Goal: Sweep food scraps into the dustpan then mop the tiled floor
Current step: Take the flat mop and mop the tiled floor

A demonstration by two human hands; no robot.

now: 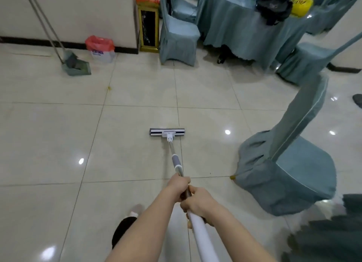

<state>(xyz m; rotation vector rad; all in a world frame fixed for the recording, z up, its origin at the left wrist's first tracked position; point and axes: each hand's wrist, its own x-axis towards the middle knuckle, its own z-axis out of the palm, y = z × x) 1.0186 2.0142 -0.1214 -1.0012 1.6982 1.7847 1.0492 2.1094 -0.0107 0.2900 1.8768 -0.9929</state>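
Head view, single frame: mopping stage of the task. Item one, a flat sponge mop with a grey-and-white head (167, 133) and a long metal-and-white pole, head lying flat on the tile ahead of the person, square to the direction of push. Left hand (179, 185) is wrapped round the pole further down; right hand (197, 203) is clenched round it just behind, the two nearly touching. Item two, a glossy cream tiled floor (58, 134) with dark grout lines and bright lamp reflections. Item three, a grey-green long-handled dustpan (76, 66), parked against the wall at far left, well apart from the mop. Beside it, a small white bin with a red bag liner (100, 49). A small yellow scrap (109, 88) lies on a grout line near the dustpan; another yellow bit (233, 177) sits at the hem of a teal cloth-covered chair (290, 173) to the right. Further back: more covered chairs, a round table in a teal cloth (235, 26), and a gold-framed stand (148, 26). Handling note, as judgement: keep the head flat under even downward pressure, work in overlapping straight lanes, steer clear of the chair skirt, and lift the remaining scraps first, or the sponge will smear them.
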